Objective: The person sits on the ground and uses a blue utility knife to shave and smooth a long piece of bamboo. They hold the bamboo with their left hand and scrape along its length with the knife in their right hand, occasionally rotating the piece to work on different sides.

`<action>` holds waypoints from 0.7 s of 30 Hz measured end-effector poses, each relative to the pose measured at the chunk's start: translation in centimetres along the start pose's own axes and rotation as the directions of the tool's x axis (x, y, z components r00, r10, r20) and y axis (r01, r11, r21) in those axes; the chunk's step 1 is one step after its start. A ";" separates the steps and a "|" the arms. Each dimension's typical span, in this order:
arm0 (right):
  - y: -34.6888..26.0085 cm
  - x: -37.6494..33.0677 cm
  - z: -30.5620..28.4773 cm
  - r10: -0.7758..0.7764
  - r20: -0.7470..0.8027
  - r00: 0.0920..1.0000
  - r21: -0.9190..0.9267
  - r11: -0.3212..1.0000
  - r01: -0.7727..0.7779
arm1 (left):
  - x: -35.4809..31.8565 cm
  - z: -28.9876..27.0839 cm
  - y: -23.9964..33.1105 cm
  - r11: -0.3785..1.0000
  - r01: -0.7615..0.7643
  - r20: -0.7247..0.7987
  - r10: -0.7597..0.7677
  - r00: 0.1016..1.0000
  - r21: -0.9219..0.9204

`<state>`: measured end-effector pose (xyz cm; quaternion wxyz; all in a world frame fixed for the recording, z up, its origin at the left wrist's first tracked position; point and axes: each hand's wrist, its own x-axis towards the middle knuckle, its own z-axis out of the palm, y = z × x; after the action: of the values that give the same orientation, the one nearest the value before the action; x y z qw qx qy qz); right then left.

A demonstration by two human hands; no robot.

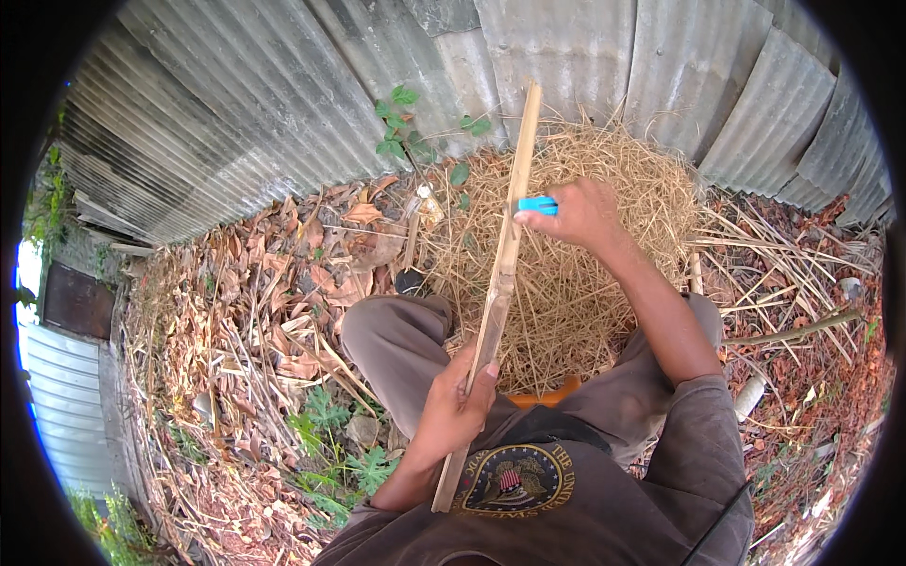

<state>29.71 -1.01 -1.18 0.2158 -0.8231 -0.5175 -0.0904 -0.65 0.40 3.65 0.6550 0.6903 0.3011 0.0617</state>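
A long, pale bamboo slat (pixel 508 241) slants across the middle, its upper end toward the metal sheets and its lower end against my shirt. My left hand (pixel 455 404) is closed around its lower part, thumb along one edge. In my right hand (pixel 578 215) is a small blue-handled knife (pixel 538 206), gripped with the fingers curled and the thumb reaching to the slat. The knife's front end meets the slat above its middle; its blade is too small to make out. Between my bent legs lies a heap of thin, straw-like shavings (pixel 590 292).
Corrugated metal sheets (pixel 557 57) form a wall ahead. Dry brown leaves (pixel 274 274) cover the ground at left, with green weeds (pixel 326 443) near my left arm. Thin sticks (pixel 783 255) lie at right. An orange edge (pixel 547 394) shows between my thighs.
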 end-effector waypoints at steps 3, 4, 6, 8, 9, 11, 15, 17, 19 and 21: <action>5.1 2.4 -1.6 0.280 0.089 0.956 -0.040 0.960 -0.277 | -1.6 0.7 -1.5 0.999 -0.005 0.055 0.007 0.998 -0.039; 4.8 2.2 -1.6 0.278 0.089 0.956 -0.049 0.960 -0.275 | -1.7 0.8 -1.9 0.999 -0.027 0.052 0.029 0.998 -0.046; 4.1 1.9 -1.2 0.316 0.121 0.941 -0.031 0.949 -0.315 | -1.5 0.3 -1.5 0.999 0.023 0.033 -0.022 0.999 -0.033; 2.1 0.6 -0.7 0.223 0.121 0.967 -0.026 0.975 -0.222 | -1.9 -0.1 -1.2 0.998 0.055 0.014 -0.055 0.998 -0.011; 1.3 0.1 -0.5 0.172 0.108 0.979 -0.019 0.985 -0.171 | -1.9 -0.3 -1.2 0.999 0.047 -0.002 -0.047 0.999 0.013; 1.5 0.2 -0.6 0.204 0.127 0.971 0.028 0.977 -0.209 | -1.9 -0.8 -2.0 0.998 -0.014 -0.002 0.014 1.000 0.067; 5.2 1.5 -1.6 0.217 0.069 0.974 -0.012 0.976 -0.217 | -3.3 -1.4 -3.1 0.995 0.010 0.056 -0.015 0.998 0.104; 7.2 2.4 -1.8 0.277 0.019 0.961 -0.048 0.960 -0.276 | -3.8 -1.2 -2.5 0.996 0.051 0.062 -0.055 0.997 0.077; 9.8 2.9 -2.1 0.445 -0.018 0.895 -0.056 0.894 -0.445 | -4.3 -0.8 -2.0 0.997 0.033 0.064 -0.038 0.997 0.071; 17.2 2.9 -3.3 0.699 0.007 0.715 0.094 0.711 -0.697 | -6.6 -0.9 -4.2 0.953 -0.275 0.195 0.248 0.949 0.126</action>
<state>46.55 -6.48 -1.65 0.2784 -0.9455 -0.1689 0.0092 -7.83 -2.27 1.81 0.6106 0.7747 0.1512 0.0636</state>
